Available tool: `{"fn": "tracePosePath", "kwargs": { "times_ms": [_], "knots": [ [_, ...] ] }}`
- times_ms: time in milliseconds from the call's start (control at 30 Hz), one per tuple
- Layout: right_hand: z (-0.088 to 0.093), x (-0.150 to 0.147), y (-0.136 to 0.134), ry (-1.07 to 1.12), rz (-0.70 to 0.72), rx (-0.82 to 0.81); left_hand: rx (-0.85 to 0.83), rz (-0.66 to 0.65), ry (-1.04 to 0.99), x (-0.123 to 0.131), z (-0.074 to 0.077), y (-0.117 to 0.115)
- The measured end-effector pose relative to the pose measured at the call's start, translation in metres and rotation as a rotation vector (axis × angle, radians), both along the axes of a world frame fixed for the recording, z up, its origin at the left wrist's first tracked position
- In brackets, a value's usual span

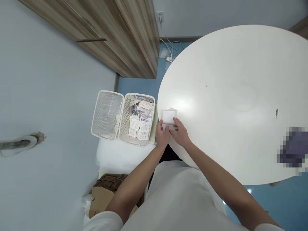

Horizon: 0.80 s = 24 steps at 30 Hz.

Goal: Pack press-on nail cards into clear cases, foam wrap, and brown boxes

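Note:
Near the left edge of the white round table (228,106), a small flat white packet (169,116) with a translucent wrapping lies between my hands. My left hand (162,134) grips its near left side, thumb and index finger on the edge. On the near right side, my right hand (181,132) pinches the packet with bent fingers. A translucent flap shows between the two thumbs. What exactly is inside the wrapping I cannot make out.
Left of the table stand two white plastic baskets: one basket (122,128) holds printed cards and packets, the other basket (94,117) stacked clear plastic pieces. White sheeting (115,155) and brown cardboard (99,199) lie nearer. A wooden cabinet (134,38) and a power strip (169,59) stand beyond.

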State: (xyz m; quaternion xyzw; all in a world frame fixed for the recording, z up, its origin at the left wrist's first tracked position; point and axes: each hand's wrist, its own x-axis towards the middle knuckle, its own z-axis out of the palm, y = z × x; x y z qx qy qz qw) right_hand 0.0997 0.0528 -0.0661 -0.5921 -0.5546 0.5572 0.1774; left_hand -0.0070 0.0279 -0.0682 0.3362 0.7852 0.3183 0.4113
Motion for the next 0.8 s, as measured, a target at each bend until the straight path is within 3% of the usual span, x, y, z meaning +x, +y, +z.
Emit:
{"fn": "tracePosePath", "kwargs": {
  "times_ms": [167, 500, 633, 800],
  "knots": [
    [0.0, -0.016, 0.013, -0.028, -0.018, 0.032, 0.016, -0.039, -0.029, -0.013, -0.002, 0.015],
    [0.006, 0.004, -0.004, 0.08, 0.0, -0.03, 0.059, -0.049, -0.026, -0.004, 0.0, 0.001],
    [0.02, 0.032, -0.033, 0.08, 0.053, -0.073, 0.06, -0.07, -0.082, 0.005, 0.013, -0.03],
    [0.032, 0.084, -0.08, 0.046, 0.226, -0.19, -0.041, -0.197, -0.314, 0.022, 0.033, -0.099]
  ]
}}
